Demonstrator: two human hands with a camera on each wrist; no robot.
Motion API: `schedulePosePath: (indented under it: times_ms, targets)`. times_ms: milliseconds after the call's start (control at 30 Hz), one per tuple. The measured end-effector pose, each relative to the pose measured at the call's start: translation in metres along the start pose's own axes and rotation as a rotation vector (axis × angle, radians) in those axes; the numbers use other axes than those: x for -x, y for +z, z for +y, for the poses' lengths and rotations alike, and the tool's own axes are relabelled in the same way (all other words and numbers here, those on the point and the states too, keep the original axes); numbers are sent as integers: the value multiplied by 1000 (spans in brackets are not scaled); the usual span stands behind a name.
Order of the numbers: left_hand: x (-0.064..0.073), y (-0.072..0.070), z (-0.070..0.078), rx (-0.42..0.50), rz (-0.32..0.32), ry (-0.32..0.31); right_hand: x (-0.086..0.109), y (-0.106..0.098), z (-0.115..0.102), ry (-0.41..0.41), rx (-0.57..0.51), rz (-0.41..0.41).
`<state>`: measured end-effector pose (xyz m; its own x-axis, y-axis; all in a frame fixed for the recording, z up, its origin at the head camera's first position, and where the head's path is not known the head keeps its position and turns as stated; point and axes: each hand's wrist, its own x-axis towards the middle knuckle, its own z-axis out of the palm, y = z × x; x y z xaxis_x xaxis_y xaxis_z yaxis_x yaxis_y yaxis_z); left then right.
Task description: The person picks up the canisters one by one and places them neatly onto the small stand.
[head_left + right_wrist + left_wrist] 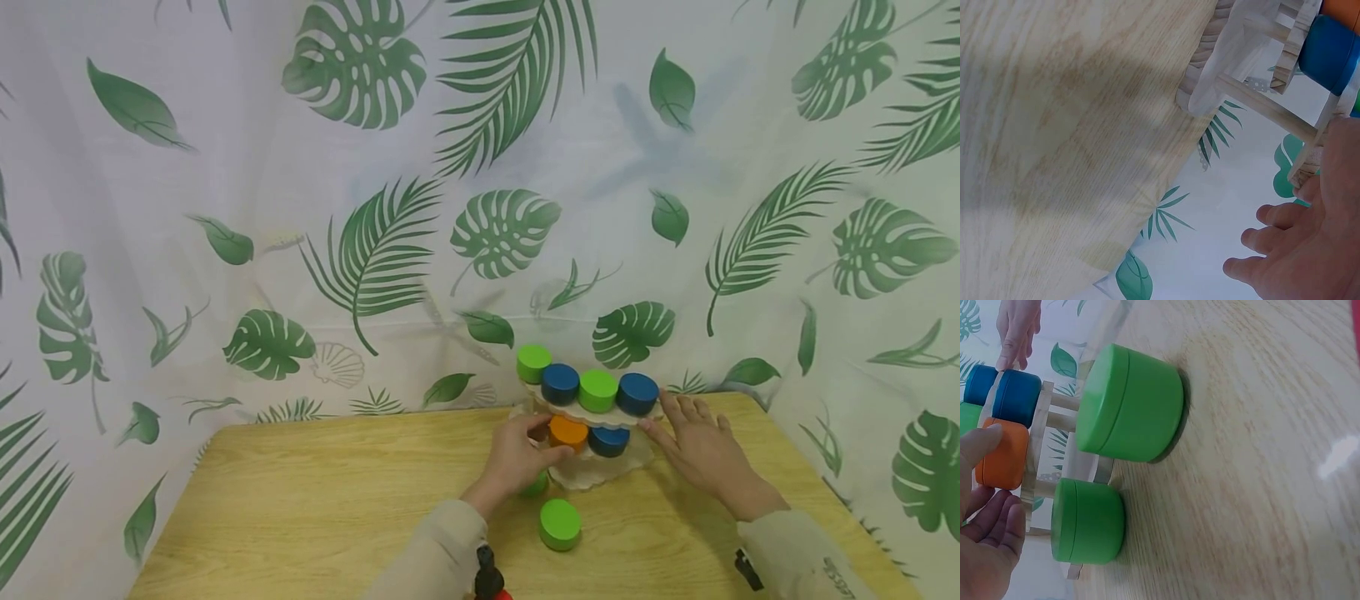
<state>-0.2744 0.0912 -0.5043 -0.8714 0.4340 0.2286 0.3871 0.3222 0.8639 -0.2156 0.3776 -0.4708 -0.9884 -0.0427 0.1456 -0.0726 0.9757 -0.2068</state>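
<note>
A tiered wooden rack (pixel 596 479) with wavy-edged boards stands at the back right of the table. My left hand (pixel 516 458) pinches an orange round tin (pixel 1007 456) between thumb and fingers, at the middle board beside a blue tin (pixel 609 442). My right hand (pixel 701 450) holds the right end of the top board (pixel 1310 159) between thumb and forefinger, its other fingers loosely extended. Along the top board sit a green tin (pixel 534 364), a blue tin (pixel 560 384), another green tin (pixel 597 392) and another blue tin (pixel 638 394).
One green tin (pixel 560 525) stands on the wooden table (pixel 322 500) in front of the rack. Another green tin (pixel 1088 522) is near the rack's base, partly behind my left hand in the head view. A leaf-printed curtain (pixel 405 275) hangs right behind the table.
</note>
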Motion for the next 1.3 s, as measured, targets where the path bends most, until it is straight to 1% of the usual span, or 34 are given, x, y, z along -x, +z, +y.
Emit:
schedulePosePath:
  times_ms: [100,233,633,833,1300]
  targets:
    - [-1,1,1,3,2,-8,0,0,1,-1,7,3]
    - [-2,4,1,10,11,2,0,-1,1,-3,16,6]
    - [-7,6,1,24,25,5,0,-1,-2,-4,-3,-2]
    - [-7,8,0,41,26,-4,0,0,-1,3,-10,-9]
    - [-8,9,-1,33,37,17,0,3,2,4,-7,1]
